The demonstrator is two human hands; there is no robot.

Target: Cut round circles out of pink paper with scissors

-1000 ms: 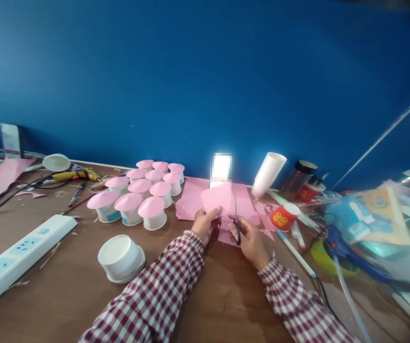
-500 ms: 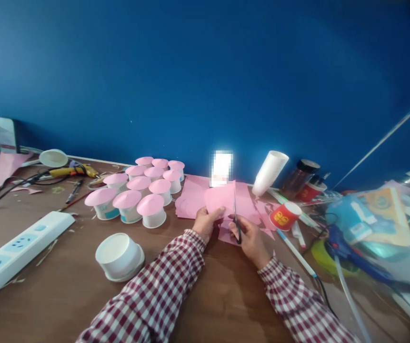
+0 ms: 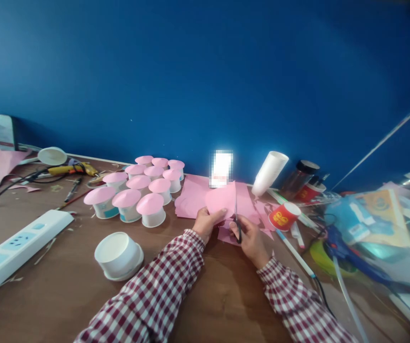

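Observation:
My left hand [image 3: 206,223] is closed on a piece of pink paper [image 3: 219,197], its thumb lying on top. In my right hand [image 3: 250,237] is a pair of scissors [image 3: 236,221] with dark handles, its blades pointing away from me along the paper's right edge. Behind and beneath lies a stack of pink sheets [image 3: 186,200]. Pink offcuts [image 3: 229,234] rest under my right hand. To the left stand several white cups with pink paper caps [image 3: 150,205] in rows.
A stacked white bowl [image 3: 117,252] and a power strip [image 3: 19,250] are at left. A glue gun [image 3: 72,169] lies farther back. On the right are a red paper cup [image 3: 285,216], stacked white cups [image 3: 269,172], a blue glue gun [image 3: 355,259] and plastic bags [image 3: 372,224].
Both hands keep almost the same place, holding the paper and the scissors. The scissor blades have shifted very slightly at the paper's right edge.

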